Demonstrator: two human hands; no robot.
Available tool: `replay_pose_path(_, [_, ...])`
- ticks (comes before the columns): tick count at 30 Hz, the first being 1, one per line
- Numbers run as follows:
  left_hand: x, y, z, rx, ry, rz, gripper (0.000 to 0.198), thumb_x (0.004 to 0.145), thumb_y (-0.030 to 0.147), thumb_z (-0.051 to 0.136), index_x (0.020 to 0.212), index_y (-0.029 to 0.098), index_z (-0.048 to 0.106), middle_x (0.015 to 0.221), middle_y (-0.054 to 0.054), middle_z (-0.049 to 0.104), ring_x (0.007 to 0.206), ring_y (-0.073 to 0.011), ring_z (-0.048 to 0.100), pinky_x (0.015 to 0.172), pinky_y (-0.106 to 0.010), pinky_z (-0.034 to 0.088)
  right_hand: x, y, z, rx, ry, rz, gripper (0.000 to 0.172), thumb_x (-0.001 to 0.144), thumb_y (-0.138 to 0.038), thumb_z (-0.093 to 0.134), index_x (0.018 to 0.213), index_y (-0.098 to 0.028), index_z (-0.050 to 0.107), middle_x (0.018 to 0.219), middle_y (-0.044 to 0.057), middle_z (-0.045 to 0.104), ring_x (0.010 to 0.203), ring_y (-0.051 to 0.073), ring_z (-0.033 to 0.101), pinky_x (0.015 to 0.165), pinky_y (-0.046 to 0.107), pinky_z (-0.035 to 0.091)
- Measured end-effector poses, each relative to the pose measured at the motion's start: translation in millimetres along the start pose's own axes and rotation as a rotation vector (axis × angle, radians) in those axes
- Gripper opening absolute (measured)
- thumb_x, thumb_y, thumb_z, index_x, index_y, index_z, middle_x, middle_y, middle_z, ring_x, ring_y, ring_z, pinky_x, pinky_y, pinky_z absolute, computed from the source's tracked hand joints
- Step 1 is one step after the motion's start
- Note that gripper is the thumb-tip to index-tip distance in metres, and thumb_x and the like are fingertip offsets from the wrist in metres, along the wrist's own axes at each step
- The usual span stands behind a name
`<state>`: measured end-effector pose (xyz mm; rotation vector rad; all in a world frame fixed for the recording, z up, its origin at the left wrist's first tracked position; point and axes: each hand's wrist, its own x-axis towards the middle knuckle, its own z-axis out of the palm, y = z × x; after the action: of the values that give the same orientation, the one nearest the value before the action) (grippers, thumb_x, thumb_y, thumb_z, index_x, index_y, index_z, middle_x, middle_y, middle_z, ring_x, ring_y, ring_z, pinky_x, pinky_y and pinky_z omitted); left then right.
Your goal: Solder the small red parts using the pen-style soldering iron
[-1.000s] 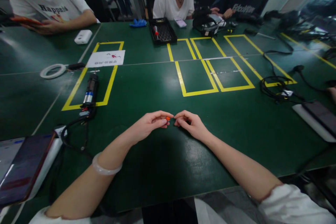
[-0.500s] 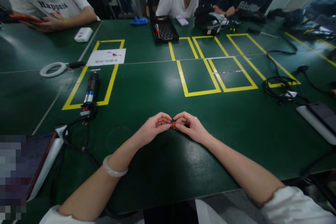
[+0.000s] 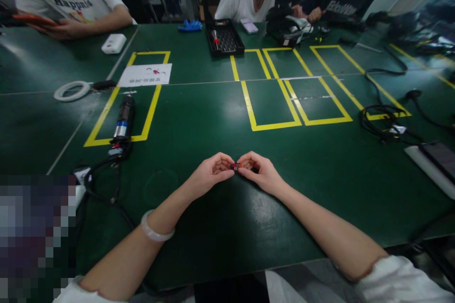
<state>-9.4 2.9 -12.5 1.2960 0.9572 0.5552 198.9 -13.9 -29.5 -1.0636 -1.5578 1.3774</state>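
Note:
Between the fingertips of both hands, just over the green tabletop, is a small red, orange and dark piece (image 3: 236, 166), too small to name. My left hand (image 3: 217, 171) pinches its left end with curled fingers and thumb. From the other side, my right hand (image 3: 260, 171) grips the orange end in the same way. The fingertips almost meet and cover much of the piece. A pale bracelet (image 3: 156, 227) circles my left wrist.
A powered screwdriver (image 3: 122, 120) with a black cable lies at left, near a white paper sheet (image 3: 145, 75). A black parts tray (image 3: 224, 38) holding a red-tipped tool sits at the back. Coiled cable (image 3: 380, 120) lies at right. Several people sit opposite.
The small piece has turned between my fingers, so more of its dark and red parts show. Both hands stay close together in nearly the same place.

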Motion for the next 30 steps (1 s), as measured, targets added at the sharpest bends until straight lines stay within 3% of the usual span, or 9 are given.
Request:
replay_pose_path(10, [0.6,-1.1,4.4,-0.003,0.052,0.010,0.027,0.082,0.037,0.066,0.095,0.014,0.058,0.086,-0.003,0.061,0.079,-0.0133,0.059,0.077,-0.030,0.047,-0.2,1.6,2.1,-0.083,-0.007,-0.063,0.014,0.084,-0.027,0.066,0.096,-0.020,0.062,0.079,0.000,0.063,0.066,0.011,0.056,0.061,0.025,0.047])
replay_pose_path(14, [0.3,-1.7,5.0,-0.003,0.064,0.033,0.028,0.080,0.035,0.069,0.095,0.014,0.059,0.089,-0.004,0.062,0.082,-0.0141,0.060,0.078,-0.029,0.047,0.8,1.5,2.7,-0.042,0.008,-0.046,0.022,0.081,-0.027,0.070,0.098,-0.019,0.060,0.083,0.001,0.066,0.066,0.012,0.058,0.061,0.026,0.048])
replay_pose_path(30, [-0.3,-2.4,5.7,0.017,0.087,0.087,0.030,0.078,0.031,0.071,0.098,0.015,0.056,0.095,-0.005,0.063,0.089,-0.0156,0.061,0.082,-0.030,0.048,0.0,4.4,-1.1,-0.205,-0.011,-0.126,0.014,0.083,-0.019,0.066,0.096,-0.019,0.063,0.089,0.002,0.065,0.074,0.013,0.060,0.067,0.027,0.049])
